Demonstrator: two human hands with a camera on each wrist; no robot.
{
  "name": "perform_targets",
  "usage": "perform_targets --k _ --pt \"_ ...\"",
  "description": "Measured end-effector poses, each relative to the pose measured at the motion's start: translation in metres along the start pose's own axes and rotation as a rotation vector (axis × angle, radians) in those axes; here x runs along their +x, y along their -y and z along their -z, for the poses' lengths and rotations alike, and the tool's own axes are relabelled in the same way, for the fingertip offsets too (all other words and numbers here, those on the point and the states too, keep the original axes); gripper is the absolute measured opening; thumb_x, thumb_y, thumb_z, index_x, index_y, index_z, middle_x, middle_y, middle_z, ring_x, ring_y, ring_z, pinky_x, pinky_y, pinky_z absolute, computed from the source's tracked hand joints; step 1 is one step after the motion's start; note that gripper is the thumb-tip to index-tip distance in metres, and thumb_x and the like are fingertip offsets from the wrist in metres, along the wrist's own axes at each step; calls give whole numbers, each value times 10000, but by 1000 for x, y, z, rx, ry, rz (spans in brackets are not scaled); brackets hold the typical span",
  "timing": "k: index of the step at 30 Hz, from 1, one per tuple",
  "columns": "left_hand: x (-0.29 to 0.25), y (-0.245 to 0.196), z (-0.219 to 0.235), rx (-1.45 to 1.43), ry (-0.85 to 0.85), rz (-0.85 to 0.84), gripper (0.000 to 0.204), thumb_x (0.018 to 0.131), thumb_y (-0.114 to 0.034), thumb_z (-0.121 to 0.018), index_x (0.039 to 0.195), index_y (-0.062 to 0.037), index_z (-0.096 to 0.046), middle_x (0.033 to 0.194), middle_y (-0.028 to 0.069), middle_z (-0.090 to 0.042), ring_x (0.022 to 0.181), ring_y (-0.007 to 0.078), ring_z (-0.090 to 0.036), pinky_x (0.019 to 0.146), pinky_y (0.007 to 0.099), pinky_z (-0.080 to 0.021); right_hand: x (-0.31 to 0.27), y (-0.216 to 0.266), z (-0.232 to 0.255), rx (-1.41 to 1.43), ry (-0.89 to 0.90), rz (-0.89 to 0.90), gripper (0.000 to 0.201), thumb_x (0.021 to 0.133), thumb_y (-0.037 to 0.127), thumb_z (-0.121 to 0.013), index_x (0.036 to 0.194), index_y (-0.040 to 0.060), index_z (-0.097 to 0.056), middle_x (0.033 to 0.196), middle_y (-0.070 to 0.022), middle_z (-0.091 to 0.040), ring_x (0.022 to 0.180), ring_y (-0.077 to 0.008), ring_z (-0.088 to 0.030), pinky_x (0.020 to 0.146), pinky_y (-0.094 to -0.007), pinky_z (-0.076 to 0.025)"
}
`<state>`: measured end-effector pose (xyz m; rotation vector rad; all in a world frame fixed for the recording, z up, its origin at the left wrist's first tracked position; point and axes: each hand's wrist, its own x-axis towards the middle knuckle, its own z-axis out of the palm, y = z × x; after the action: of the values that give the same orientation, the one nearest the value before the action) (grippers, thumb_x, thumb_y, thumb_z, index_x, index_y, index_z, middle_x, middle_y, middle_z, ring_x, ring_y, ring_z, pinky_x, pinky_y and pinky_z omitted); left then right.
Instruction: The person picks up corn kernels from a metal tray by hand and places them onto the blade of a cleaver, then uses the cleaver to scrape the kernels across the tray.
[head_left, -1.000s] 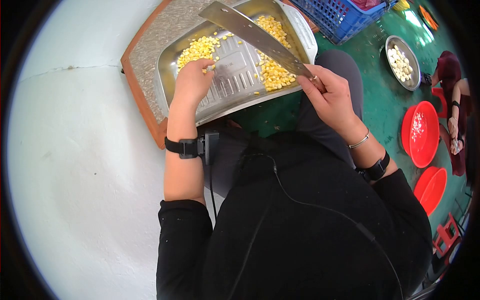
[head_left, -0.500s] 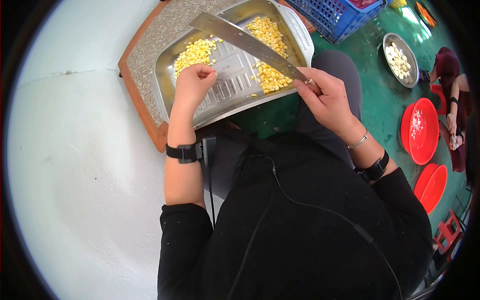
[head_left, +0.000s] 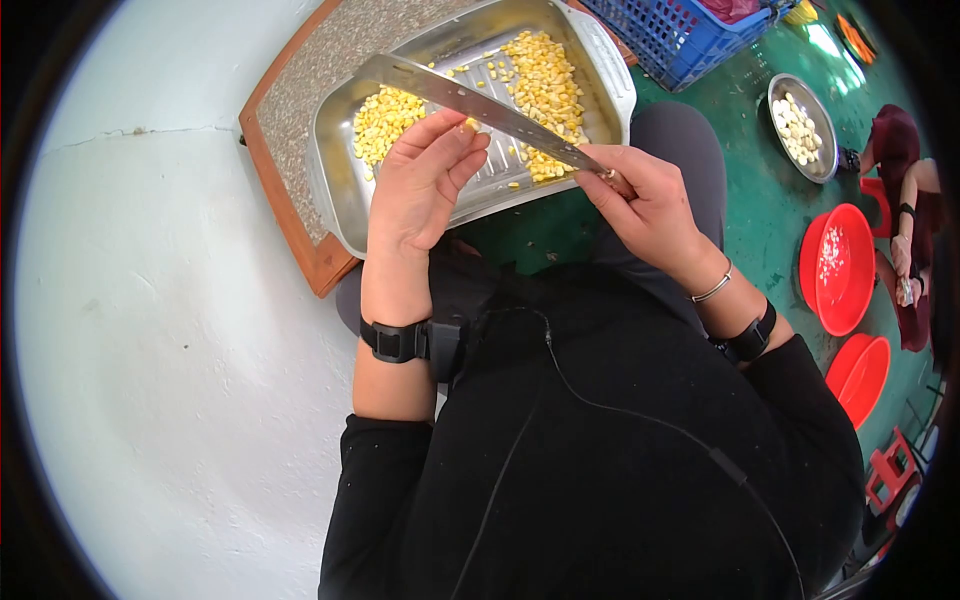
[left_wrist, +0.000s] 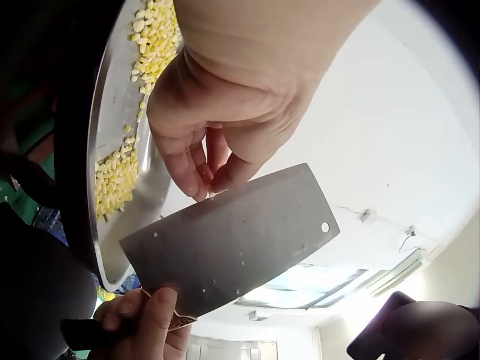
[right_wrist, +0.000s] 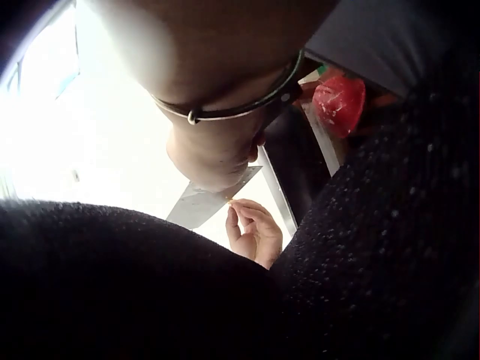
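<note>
My right hand [head_left: 650, 205] grips the handle of a cleaver [head_left: 500, 116], its broad blade slanting up and left over a metal tray [head_left: 325, 190]. Between the thumb and fingers of my left hand [head_left: 420, 180] is a small yellow corn kernel [head_left: 472, 124], pinched right at the blade's near edge. In the left wrist view those fingertips meet the long edge of the blade [left_wrist: 232, 232]. Loose kernels lie in the tray in two heaps, a left heap [head_left: 383, 120] and a larger right heap [head_left: 550, 85]. The blade partly hides the tray's middle.
Under the tray is a wood-edged table [head_left: 310, 75] beside a white wall [head_left: 150, 300]. A blue crate [head_left: 690, 45] stands beyond. On the green floor at right are a metal bowl [head_left: 822, 150] of pale pieces, two red basins [head_left: 855, 270] and another person's hands.
My left hand has moved from the left heap, rightward to the blade, with a kernel in its fingertips. The cleaver has swung slightly down and left, its handle still in my right hand.
</note>
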<state>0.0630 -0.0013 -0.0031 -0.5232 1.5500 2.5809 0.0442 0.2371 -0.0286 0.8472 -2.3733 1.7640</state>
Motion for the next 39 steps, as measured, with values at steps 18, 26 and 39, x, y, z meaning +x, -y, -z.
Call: perform_targets --k 18,26,39 --pt "1 5 -2 97 -17 -42 266 933 -58 -586 1180 38 -584 938 68 -651 868 140 -640 812 257 -549 -1 -6 1 -3 -15 78 242 814 44 -691 1055 60 -675 698 -106 -597 572 -215 -587 549 -301 -467" --pt "1 12 0 48 15 -51 131 919 -71 -619 1043 -37 -644 938 34 -654 889 133 -619 813 292 -526 0 -1 1 17 19 -23 230 826 50 -684 1055 35 -669 593 -75 -491 504 -165 -484 508 -286 -414" --pt "-2 13 -13 80 79 -13 139 938 -110 -601 1044 -32 -646 1010 44 -659 972 155 -616 860 310 -500 -1 -1 -3 104 28 -141 185 864 94 -680 1008 -12 -633 550 -44 -372 502 -113 -372 500 -265 -368"
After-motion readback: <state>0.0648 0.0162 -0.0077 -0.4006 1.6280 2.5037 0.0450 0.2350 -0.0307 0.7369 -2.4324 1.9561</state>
